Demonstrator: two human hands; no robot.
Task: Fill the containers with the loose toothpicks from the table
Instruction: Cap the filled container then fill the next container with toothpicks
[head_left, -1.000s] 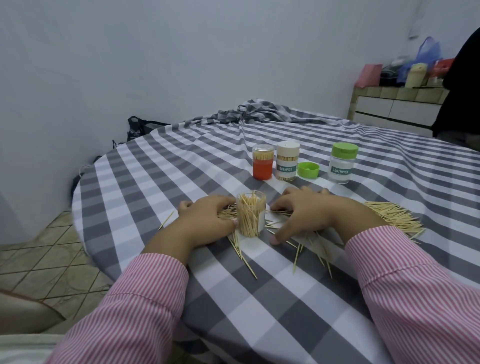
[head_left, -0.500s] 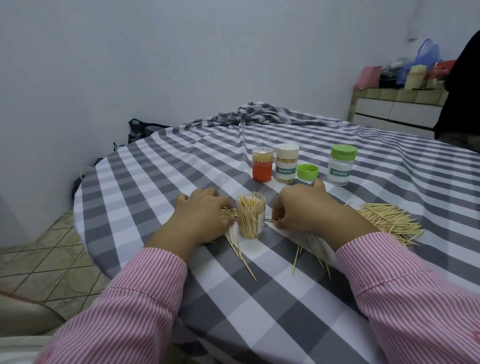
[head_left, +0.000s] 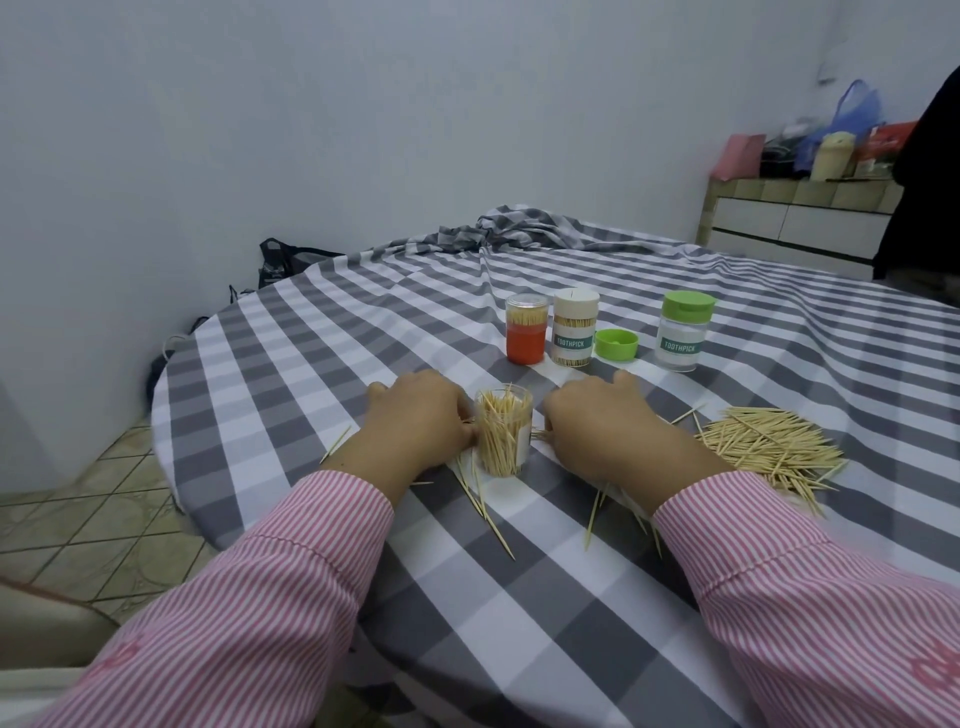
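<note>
Nearest the person, stray toothpicks (head_left: 485, 512) lie just in front of the open jar (head_left: 503, 437), the landmark here, already well stocked and upright on the checked tablecloth (head_left: 291, 364). The left hand (head_left: 415, 421) rests knuckles-up touching its left side, apparently on a few sticks; the right hand (head_left: 597, 423) curls over sticks just to its right. Whether either hand truly pinches any cannot be told. Right of the jar lies the large toothpick pile (head_left: 769, 449). A careless sweep so close could tip the light jar and spill it. Beyond the jar stand an orange-based container (head_left: 526, 328), a beige-capped container (head_left: 574, 328) and a green-capped container (head_left: 682, 330), these two labelled "TOOTHPICK", with a loose green cap (head_left: 616, 344) between.
</note>
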